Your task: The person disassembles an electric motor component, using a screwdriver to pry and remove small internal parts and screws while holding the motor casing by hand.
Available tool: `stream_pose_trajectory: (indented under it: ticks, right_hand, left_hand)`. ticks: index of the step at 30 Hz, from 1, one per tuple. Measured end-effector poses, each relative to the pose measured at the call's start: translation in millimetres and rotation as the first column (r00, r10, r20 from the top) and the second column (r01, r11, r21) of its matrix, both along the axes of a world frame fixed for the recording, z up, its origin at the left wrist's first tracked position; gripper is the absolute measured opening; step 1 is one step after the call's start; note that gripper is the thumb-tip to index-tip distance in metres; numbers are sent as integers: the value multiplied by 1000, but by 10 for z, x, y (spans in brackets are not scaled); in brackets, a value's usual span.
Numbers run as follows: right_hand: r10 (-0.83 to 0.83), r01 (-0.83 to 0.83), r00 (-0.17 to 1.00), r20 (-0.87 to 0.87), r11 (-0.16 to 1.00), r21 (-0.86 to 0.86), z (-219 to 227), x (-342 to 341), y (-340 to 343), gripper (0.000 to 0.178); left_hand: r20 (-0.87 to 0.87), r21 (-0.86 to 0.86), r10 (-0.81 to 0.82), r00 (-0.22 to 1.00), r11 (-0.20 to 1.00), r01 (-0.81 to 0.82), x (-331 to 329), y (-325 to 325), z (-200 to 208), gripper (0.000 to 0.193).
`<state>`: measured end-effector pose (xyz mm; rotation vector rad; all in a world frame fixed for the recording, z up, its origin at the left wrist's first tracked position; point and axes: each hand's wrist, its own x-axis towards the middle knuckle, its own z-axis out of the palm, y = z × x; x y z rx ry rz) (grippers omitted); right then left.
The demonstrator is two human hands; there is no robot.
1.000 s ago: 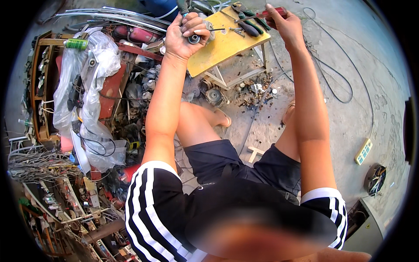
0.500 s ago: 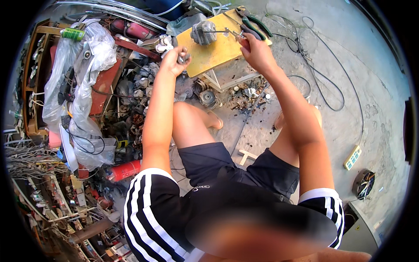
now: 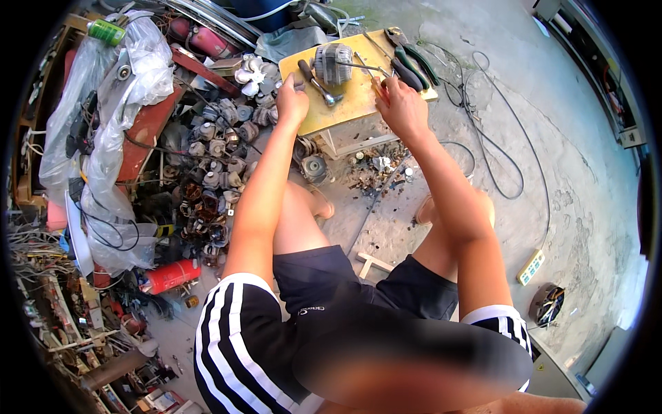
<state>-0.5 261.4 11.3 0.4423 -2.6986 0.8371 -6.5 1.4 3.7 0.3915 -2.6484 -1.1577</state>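
My left hand point(image 3: 292, 103) is at the left edge of a small yellow-topped table point(image 3: 314, 123), fingers partly curled and apart, seemingly holding nothing. Beside its fingertips lies a hammer-like tool point(image 3: 318, 84) with a dark handle and shiny metal head. A ribbed grey motor point(image 3: 332, 64) rests on the table, a thin shaft reaching right from it toward my other hand. My right hand point(image 3: 403, 109) is closed around an orange-handled tool point(image 3: 376, 84) near the shaft's end; its tip is too small to make out. Dark-handled pliers point(image 3: 412, 67) lie just beyond that hand.
Many small used motors point(image 3: 214, 145) are heaped left of the table, near a white fan blade point(image 3: 254, 74) and plastic sheeting point(image 3: 114, 117). A red cylinder point(image 3: 171, 276) lies nearer me. Cable point(image 3: 493, 114) loops over the floor toward a power strip point(image 3: 531, 267).
My left hand has let go of the metal-headed tool, which now lies on the table. The right hand has come slightly nearer, still gripping its tool. The whole view has shifted a little.
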Motion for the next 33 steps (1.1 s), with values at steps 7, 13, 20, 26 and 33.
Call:
stream_pose_trajectory:
  ticks: [7, 13, 20, 26, 33]
  right_hand:
    - [-15, 15, 995, -98, 1000, -5, -165, -106, -24, 26]
    - [-45, 28, 976, -214, 996, -84, -58, -139, -136, 29]
    - [-112, 67, 979, -172, 967, -246, 192, -131, -219, 20]
    - [-91, -69, 968, -233, 798, -599, 439, 80, -507, 10]
    - [195, -167, 981, 20, 887, -430, 206, 219, -627, 25]
  left_hand:
    - [-316, -89, -67, 946, 995, 41, 31, 197, 5, 40]
    - [-130, -257, -102, 986, 964, 66, -39, 155, -27, 66]
    - [49, -357, -153, 987, 920, 161, 132, 432, 115, 120]
    - [41, -420, -148, 988, 895, 152, 134, 323, 85, 117]
    - [177, -410, -193, 965, 877, 251, 212, 69, 242, 118]
